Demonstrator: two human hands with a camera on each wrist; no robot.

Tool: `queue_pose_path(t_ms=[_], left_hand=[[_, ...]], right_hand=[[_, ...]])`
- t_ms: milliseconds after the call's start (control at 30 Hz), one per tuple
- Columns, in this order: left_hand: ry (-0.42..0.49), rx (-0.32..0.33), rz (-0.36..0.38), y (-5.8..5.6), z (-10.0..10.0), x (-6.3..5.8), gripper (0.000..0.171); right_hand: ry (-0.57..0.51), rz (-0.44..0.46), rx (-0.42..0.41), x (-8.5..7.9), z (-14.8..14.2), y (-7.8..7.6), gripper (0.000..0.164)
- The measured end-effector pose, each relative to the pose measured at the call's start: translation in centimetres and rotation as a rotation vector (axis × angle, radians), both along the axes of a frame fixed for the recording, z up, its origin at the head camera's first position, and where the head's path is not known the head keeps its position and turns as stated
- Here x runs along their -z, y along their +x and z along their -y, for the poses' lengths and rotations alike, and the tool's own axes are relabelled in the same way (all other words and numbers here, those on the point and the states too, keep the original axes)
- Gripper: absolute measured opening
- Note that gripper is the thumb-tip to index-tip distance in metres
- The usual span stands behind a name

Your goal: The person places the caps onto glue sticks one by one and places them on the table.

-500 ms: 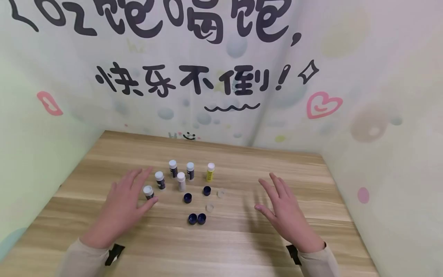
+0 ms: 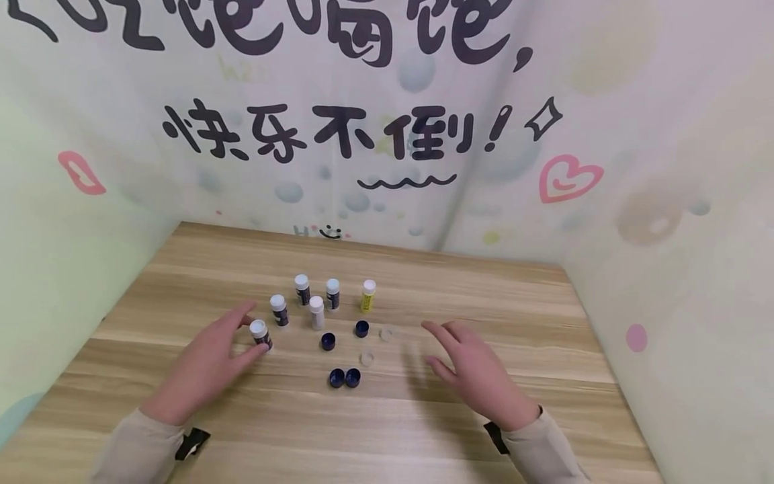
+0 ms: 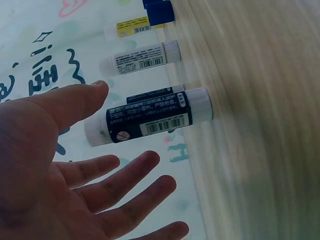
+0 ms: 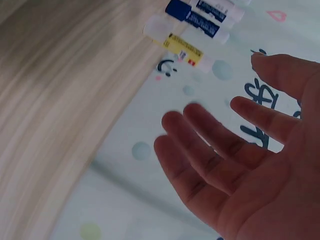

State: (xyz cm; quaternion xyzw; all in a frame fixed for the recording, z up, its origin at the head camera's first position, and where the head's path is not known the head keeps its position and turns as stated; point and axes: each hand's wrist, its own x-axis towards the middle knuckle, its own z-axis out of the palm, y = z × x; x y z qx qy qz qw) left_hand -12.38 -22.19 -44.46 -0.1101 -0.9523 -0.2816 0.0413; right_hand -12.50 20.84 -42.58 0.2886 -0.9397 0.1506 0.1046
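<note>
Left hand (image 2: 208, 359) of mine is hanging low over the worktop (image 2: 387, 440), thumb and fingers parted in a loose curve; across from it, my right hand (image 2: 480, 376) is hovering, fingers loosely extended and spread. Closest on the wood, two dark blue caps (image 2: 336, 378) are sitting side by side, and a clear cap (image 2: 367, 359) is lying just behind them. Now, off to the left, the nearest dark-labelled tube (image 2: 261, 335) is standing upright between my left thumb and fingers; whether I'm touching it, I can't tell. Beyond, a third dark blue cap (image 2: 328, 341), a second clear cap (image 2: 387, 333) and a fourth dark blue cap (image 2: 361, 329) are resting apart. Farther still, a white tube (image 2: 317, 313), another dark-labelled tube (image 2: 279, 310) and a yellow tube (image 2: 367, 296) are standing, with two more dark-labelled tubes (image 2: 332, 294) rising near them. Behind everything, the backdrop (image 2: 387, 212) is showing black lettering.
</note>
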Motion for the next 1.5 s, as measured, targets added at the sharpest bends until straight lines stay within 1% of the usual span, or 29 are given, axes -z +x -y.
queue_pose_path(t_ms=[100, 167, 233, 333, 433, 567, 700, 833, 1000, 1167, 1333, 1500], left_hand=[[0.019, -0.015, 0.034, -0.2, 0.0, 0.2, 0.071], [0.023, -0.019, 0.042, -0.3, 0.0, 0.3, 0.065], [0.025, -0.019, 0.031, -0.4, 0.0, 0.6, 0.058], [0.020, -0.016, -0.005, -0.5, 0.0, 1.0, 0.048], [0.014, -0.022, -0.031, -0.6, -0.1, 1.3, 0.042], [0.017, -0.031, -0.037, -0.7, -0.2, 1.5, 0.035], [0.034, -0.028, -0.027, -0.8, -0.3, 1.5, 0.031], [0.038, -0.030, -0.002, -0.8, -0.4, 1.3, 0.031], [0.045, -0.022, 0.011, -0.7, -0.6, 1.2, 0.028], [0.050, -0.008, 0.009, -0.9, -0.9, 1.2, 0.024], [0.046, -0.010, 0.006, -0.9, -1.0, 1.3, 0.023], [0.049, -0.008, -0.004, -0.9, -1.0, 1.5, 0.023]], right_hand=[[0.000, 0.042, -0.020, 0.4, 0.8, -0.2, 0.055], [0.002, 0.078, -0.037, 0.7, 1.3, -0.3, 0.052], [0.012, 0.109, -0.055, 0.9, 1.8, -0.5, 0.051], [0.027, 0.140, -0.084, 1.3, 2.5, -0.7, 0.049], [0.030, 0.151, -0.121, 1.7, 3.2, -0.9, 0.048], [0.026, 0.172, -0.161, 2.1, 3.9, -1.1, 0.046], [0.033, 0.212, -0.176, 2.5, 4.5, -1.3, 0.046], [0.037, 0.242, -0.212, 3.0, 5.2, -1.5, 0.046], [0.047, 0.246, -0.257, 3.6, 6.2, -1.6, 0.044], [0.045, 0.249, -0.277, 4.0, 6.9, -1.7, 0.043], [0.038, 0.250, -0.296, 4.2, 7.8, -1.8, 0.045], [0.056, 0.248, -0.309, 4.4, 8.5, -1.8, 0.045]])
